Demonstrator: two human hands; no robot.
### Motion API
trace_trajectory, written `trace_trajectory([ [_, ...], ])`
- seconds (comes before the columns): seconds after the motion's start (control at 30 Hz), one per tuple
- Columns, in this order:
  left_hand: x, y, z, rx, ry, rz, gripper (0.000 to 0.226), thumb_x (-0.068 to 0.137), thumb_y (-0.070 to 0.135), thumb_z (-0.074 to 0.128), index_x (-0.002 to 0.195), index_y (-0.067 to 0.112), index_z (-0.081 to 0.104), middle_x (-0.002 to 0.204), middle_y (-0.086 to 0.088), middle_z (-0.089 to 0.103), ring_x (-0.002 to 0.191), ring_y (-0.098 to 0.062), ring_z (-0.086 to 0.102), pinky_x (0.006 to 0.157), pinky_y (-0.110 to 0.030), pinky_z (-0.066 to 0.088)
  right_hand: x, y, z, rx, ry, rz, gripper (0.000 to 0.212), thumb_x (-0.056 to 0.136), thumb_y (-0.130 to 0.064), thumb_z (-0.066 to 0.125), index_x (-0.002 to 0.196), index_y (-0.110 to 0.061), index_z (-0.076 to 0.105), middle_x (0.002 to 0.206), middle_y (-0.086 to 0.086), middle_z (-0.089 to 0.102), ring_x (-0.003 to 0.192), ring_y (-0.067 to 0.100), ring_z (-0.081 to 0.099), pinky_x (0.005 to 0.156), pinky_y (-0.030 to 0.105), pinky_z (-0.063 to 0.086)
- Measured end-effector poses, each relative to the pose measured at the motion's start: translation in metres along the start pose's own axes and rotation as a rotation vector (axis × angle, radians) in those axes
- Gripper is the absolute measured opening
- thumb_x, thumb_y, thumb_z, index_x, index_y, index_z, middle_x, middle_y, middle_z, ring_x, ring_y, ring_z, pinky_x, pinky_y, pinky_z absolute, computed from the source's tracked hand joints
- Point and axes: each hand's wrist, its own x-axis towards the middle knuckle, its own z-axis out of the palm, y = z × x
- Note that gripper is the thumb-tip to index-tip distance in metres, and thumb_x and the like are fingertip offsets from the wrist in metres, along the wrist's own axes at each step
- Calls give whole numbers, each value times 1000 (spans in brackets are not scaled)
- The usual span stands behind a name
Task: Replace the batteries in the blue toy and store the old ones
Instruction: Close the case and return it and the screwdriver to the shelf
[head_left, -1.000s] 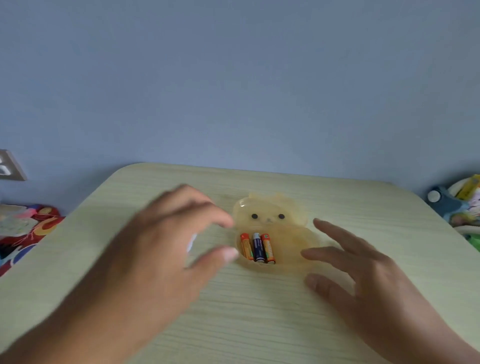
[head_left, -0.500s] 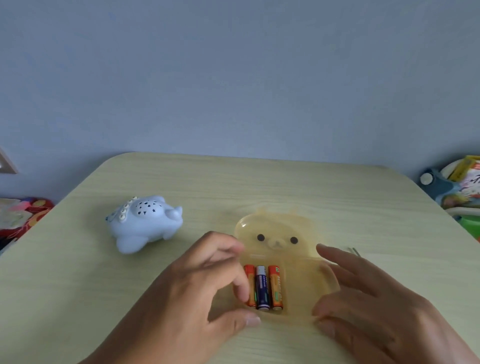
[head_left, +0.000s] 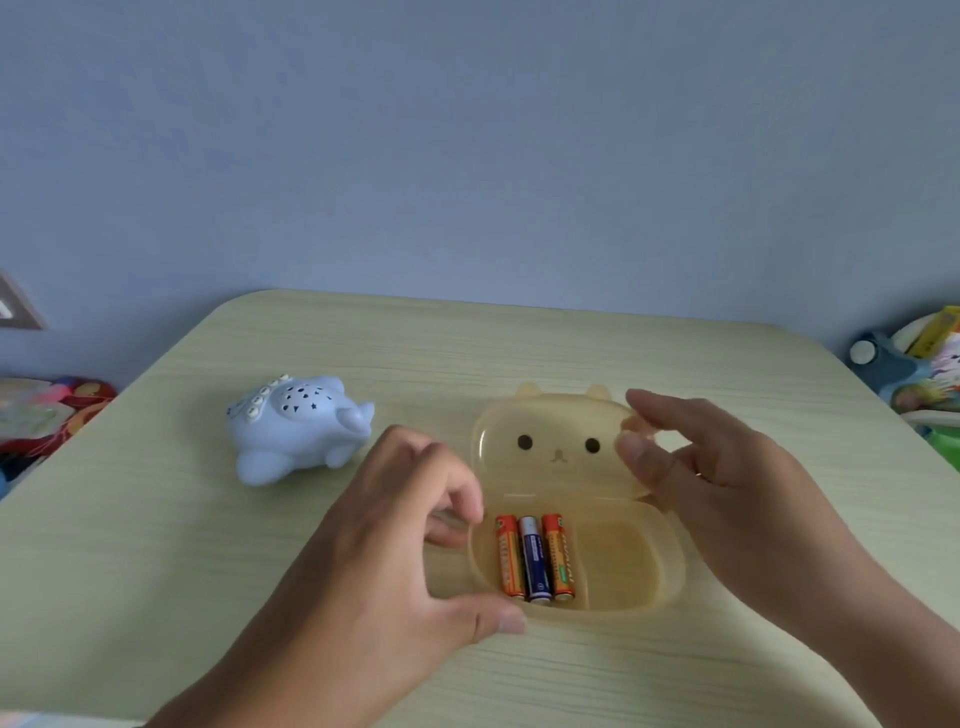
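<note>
The yellow bear-shaped case (head_left: 576, 499) lay open in the middle of the table (head_left: 519, 353), and I use it as the landmark. Its lid (head_left: 556, 447), with two black eyes and a small nose, stood tilted up on the far side of the tray (head_left: 623, 561). Three batteries (head_left: 535, 557) lay side by side in the left part of the tray, two orange ones with a dark blue one between them; the right part of the tray was bare. The writing on the batteries was too blurred to read.

The left hand (head_left: 384, 561) was at the left edge of the case, fingers curled beside the tray wall and thumb near the front rim; it was grasping nothing that I could see. The right hand (head_left: 727, 483) was at the right side of the case, thumb and first finger closed on the right edge of the lid.

The blue toy (head_left: 296, 431) stood on the table to the left of the case and well apart from it, with bare table between them. Beyond the case the table was free up to its far edge. Colourful things (head_left: 47, 415) lay past the table's left edge, and other toys (head_left: 919, 374) past its right edge.
</note>
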Motion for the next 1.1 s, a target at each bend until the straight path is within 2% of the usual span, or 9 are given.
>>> trace_trajectory([
  [0.1,-4,-1,1,-110,-2,-89,92,40,38,95,115,53,43,118,21,54,99,-3,68,84,-30,56,-7,4,1,52,48,-136,51,90,-69,42,127,-40,60,111,-15,62,89,7,67,75,19,51],
  [0.23,-4,-1,1,-144,-57,-108,124,41,40,91,141,60,20,135,32,45,105,-4,66,89,-30,54,-21,6,-2,47,17,-310,31,92,-56,44,107,-36,62,115,-10,59,102,10,65,80,9,48],
  [0.3,-4,-1,0,-132,-83,-85,123,44,39,91,143,60,20,139,35,45,109,-3,64,90,-27,54,-27,11,-8,73,-45,-376,28,90,-52,51,109,-34,62,122,-8,58,111,13,63,86,15,51],
  [0.37,-4,-1,-2,-97,-107,-64,118,50,35,94,142,61,24,137,38,47,111,0,62,90,-19,52,-29,17,-13,80,-136,-427,35,89,-56,57,115,-34,62,133,-7,56,121,17,61,93,31,53],
  [0.47,-4,2,-4,-26,-132,-29,102,55,34,94,137,58,38,130,40,52,110,5,61,90,-8,46,-31,28,-16,88,-234,-455,43,83,-60,67,120,-40,58,142,-9,54,127,19,59,94,48,54],
  [0.6,-1,3,-9,40,-165,-33,77,55,40,93,122,52,57,116,38,60,105,9,62,87,-1,41,-37,25,-20,-103,-236,-480,46,74,-52,75,115,-40,58,146,-18,50,127,3,56,93,18,48],
  [0.8,4,2,-12,9,-206,-53,75,53,38,94,119,51,61,113,36,64,104,11,63,89,-7,45,-38,11,-17,-130,-285,-467,53,83,-77,47,127,-49,56,142,-25,51,126,-4,55,92,19,50],
  [0.97,4,-1,-12,3,-212,-48,76,50,43,95,118,50,61,110,33,67,102,8,65,90,-11,47,-38,8,-15,-153,-258,-444,44,82,-73,55,122,-53,58,138,-31,52,121,-9,56,95,16,44],
  [1.1,6,1,-16,-77,-279,-71,76,53,68,83,122,56,53,115,35,65,107,10,63,91,-8,45,-39,7,-14,-149,-267,-445,43,83,-69,58,122,-53,58,137,-30,52,120,-10,56,96,13,43],
])
